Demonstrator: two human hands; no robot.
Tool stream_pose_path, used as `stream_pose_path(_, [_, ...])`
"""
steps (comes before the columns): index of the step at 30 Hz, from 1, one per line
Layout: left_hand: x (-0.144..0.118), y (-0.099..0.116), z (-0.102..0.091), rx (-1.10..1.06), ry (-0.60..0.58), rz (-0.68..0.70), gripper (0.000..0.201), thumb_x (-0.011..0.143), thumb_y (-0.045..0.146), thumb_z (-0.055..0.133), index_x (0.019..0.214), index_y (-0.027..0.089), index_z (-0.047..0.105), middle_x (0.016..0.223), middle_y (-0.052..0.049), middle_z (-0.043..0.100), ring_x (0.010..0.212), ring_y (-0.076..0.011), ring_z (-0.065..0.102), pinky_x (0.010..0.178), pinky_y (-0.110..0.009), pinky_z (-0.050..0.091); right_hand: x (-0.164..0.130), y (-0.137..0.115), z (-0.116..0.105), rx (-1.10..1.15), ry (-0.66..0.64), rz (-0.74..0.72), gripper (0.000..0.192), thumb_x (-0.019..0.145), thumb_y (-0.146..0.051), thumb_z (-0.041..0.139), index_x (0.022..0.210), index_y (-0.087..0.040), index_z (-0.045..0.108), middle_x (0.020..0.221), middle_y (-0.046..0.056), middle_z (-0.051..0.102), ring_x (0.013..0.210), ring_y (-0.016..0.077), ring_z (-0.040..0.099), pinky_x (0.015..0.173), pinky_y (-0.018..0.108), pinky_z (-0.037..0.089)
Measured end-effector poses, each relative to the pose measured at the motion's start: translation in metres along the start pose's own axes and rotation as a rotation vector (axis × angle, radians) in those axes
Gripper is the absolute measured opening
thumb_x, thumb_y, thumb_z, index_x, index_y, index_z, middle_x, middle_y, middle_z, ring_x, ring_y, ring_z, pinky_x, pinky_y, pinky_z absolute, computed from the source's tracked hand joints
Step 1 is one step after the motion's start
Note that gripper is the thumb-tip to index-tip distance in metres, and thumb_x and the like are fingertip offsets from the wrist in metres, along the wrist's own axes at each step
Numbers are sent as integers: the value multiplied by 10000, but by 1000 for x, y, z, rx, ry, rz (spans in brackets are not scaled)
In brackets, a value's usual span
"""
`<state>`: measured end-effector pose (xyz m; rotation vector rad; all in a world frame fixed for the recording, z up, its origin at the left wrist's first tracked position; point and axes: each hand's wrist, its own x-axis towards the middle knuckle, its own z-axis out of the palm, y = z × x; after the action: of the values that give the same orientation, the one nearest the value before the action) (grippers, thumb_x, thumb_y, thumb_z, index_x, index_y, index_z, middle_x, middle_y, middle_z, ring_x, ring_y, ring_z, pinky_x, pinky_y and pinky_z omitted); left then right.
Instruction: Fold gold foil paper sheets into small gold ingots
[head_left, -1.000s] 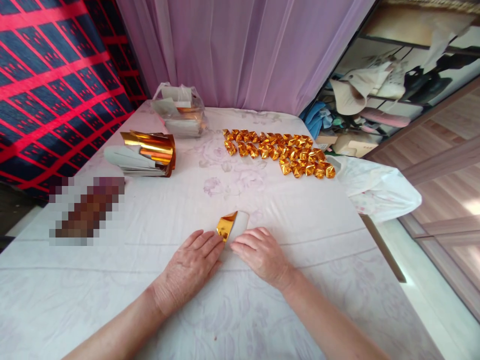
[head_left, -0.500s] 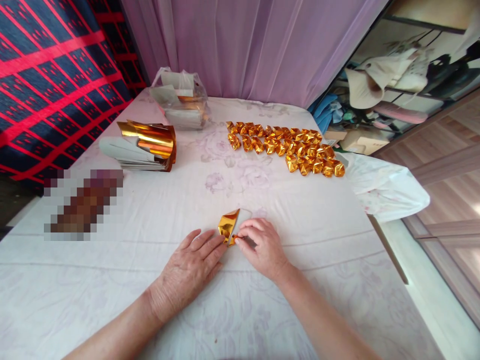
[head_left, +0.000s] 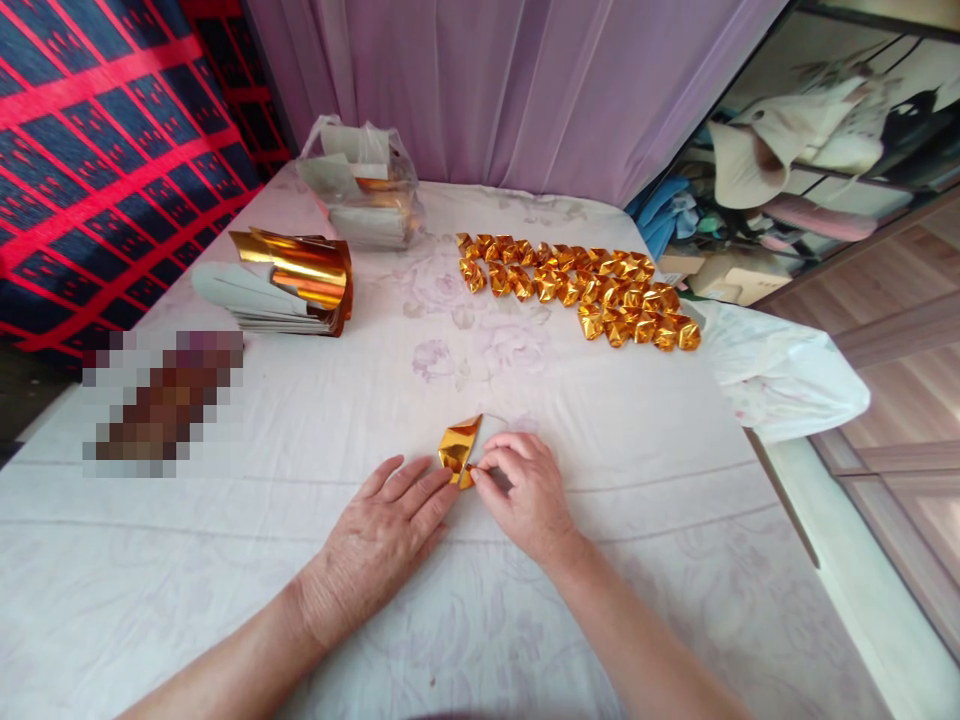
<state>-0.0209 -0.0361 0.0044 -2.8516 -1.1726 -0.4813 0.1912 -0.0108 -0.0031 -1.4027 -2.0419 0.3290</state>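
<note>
A small sheet of gold foil paper point(head_left: 457, 448), partly folded with its white back showing, lies on the white flowered cloth in front of me. My left hand point(head_left: 379, 535) lies flat, its fingertips pressing the sheet's left edge. My right hand point(head_left: 523, 492) pinches the sheet's lower corner between thumb and forefinger. Farther back, several folded gold pieces point(head_left: 585, 288) lie in rows.
A curled stack of gold foil sheets point(head_left: 281, 285) sits at the back left, with a clear plastic bag of more sheets point(head_left: 365, 198) behind it. A pixelated dark object point(head_left: 161, 400) lies at the left. The table's right edge point(head_left: 787, 520) drops toward a wooden floor.
My right hand went from lying flat beside the sheet to pinching its lower corner. The left hand has stayed pressed on the sheet.
</note>
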Motion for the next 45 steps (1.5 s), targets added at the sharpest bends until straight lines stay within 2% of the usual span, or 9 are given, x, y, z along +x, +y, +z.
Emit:
stream_pose_path(6, [-1,0,0,10,-21,11,377,944,276,556,1322,264,547,1251,-45,652,1204,-248,550,1073,-462,361,0,0,0,-10,-2,10,72,816,-180,640,763,-226,627,915,38,653,873,205,591,789,364,446])
stream_pose_path(29, [1,2,1,11,-19,3,330,924,258,574,1252,242,601,1246,-32,659,1186,-257,565,1085,-476,352,0,0,2,-3,7,14,79,797,-154,646,786,-225,613,920,38,660,880,214,588,793,367,441])
stream_pose_path(39, [3,7,0,25,-34,-17,316,932,224,536,1239,229,607,1248,-51,656,1182,-254,573,1097,-479,344,-1,2,0,-2,-26,-16,39,813,-199,676,824,-221,646,932,36,647,891,203,585,810,364,447])
stream_pose_path(45, [3,8,-1,46,-39,-11,331,915,228,551,1242,223,606,1243,-52,655,1177,-246,573,1108,-467,327,0,-1,1,-54,-45,17,111,784,-264,722,819,-227,624,957,40,633,923,216,576,828,369,432])
